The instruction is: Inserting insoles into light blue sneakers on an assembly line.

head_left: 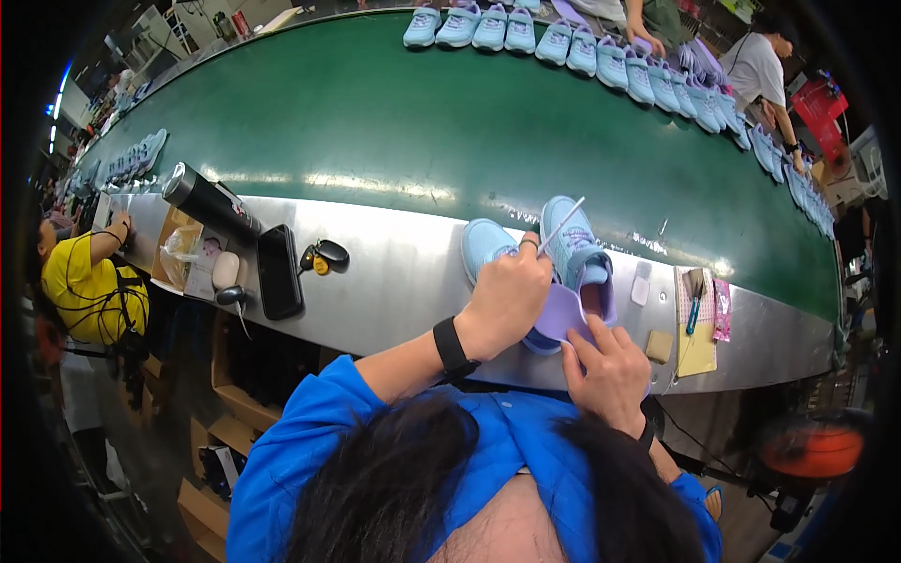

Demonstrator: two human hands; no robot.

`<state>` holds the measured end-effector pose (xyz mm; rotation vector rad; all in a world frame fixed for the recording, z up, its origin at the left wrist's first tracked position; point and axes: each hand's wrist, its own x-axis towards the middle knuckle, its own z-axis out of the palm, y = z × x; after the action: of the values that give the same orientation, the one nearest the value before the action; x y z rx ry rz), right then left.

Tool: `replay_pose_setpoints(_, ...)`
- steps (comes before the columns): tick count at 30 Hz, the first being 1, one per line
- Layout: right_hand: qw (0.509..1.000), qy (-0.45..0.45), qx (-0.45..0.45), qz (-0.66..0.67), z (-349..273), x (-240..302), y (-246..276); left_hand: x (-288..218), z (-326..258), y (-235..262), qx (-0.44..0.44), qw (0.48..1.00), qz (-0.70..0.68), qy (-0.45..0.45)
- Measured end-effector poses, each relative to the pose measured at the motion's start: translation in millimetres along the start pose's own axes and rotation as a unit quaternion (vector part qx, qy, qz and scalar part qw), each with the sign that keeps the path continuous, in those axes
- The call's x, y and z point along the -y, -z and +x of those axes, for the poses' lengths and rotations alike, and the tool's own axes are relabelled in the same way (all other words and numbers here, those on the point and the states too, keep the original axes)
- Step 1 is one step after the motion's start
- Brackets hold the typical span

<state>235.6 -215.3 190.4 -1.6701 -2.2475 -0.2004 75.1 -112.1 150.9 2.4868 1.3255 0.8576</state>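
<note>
Two light blue children's sneakers stand on the metal ledge [394, 272] in front of me. My left hand [507, 300] is shut on a thin white stick [563, 225] whose tip points over the right sneaker [580, 255]. That hand partly hides the left sneaker [483, 246]. My right hand [610, 371] grips the lilac insole [558, 314] sticking out of the right sneaker's heel opening. A black band is on my left wrist.
A green conveyor belt [450, 122] runs behind the ledge, with rows of blue sneakers [601, 56] along its far side and other people beyond. On the ledge lie a black bottle [211, 199], a phone [279, 270], keys [324, 253], and small brushes and pads [696, 310].
</note>
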Motion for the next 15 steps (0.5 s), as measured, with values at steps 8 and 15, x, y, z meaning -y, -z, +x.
replay_pose_setpoints(8, 0.991, -0.065, 0.114, 0.035, 4.4, 4.9, -7.0, -3.0, -5.4, -4.9, -0.013, 1.000, -0.013, -0.010)
replay_pose_setpoints(15, 0.999, -0.014, 0.013, 0.032, -3.5, 3.0, -23.1, 3.7, -11.0, 2.3, -0.009, 0.998, -0.068, -0.011)
